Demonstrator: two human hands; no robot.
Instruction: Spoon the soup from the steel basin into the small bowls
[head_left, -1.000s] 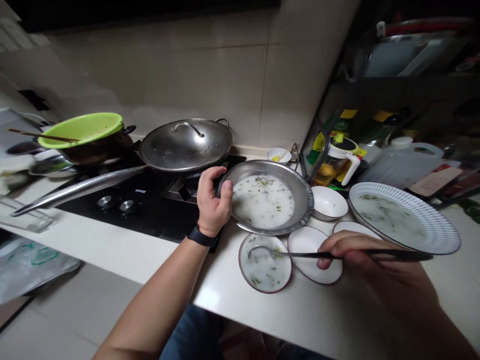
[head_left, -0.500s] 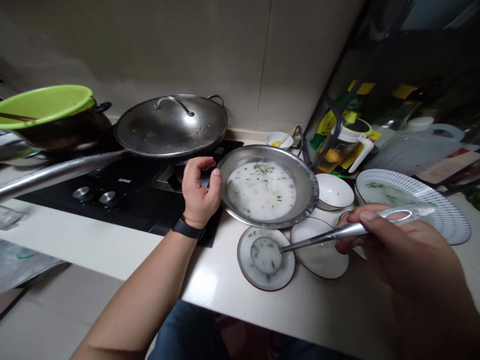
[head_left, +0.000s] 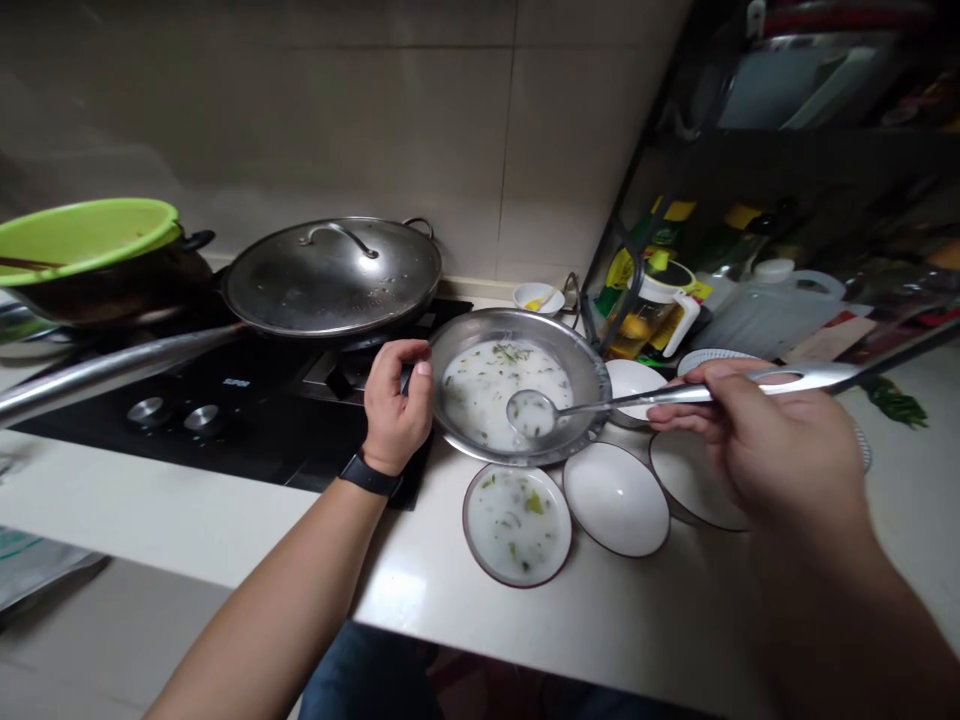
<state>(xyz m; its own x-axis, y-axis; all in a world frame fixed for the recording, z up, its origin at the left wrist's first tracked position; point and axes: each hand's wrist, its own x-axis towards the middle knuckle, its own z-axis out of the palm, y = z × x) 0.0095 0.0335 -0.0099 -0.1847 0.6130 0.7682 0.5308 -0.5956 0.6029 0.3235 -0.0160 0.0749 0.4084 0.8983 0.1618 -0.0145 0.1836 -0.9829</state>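
My left hand [head_left: 396, 395] grips the rim of a wide steel bowl [head_left: 592, 385] that holds milky soup flecked with green herbs [head_left: 495, 385]. My right hand [head_left: 765, 430] is shut on the long handle of a steel ladle [head_left: 637, 399]. The ladle's scoop sits at the soup inside the steel bowl, with milky liquid in it. Just below the steel bowl, a small red-rimmed white dish [head_left: 517, 525] holds more of the soup. Two white bowls [head_left: 615, 497] lie close to my right hand.
A lidded wok [head_left: 334, 277] sits on a black gas hob [head_left: 217, 410], with a green-rimmed pot [head_left: 86, 240] to its left. Behind stand a small dish [head_left: 538, 298], a plastic jug [head_left: 765, 322] and bottles. The white counter's front edge runs below.
The ladle has moved from the small dish into the steel bowl. My right hand has risen and now hides most of the striped plate. My left hand stays on the rim.
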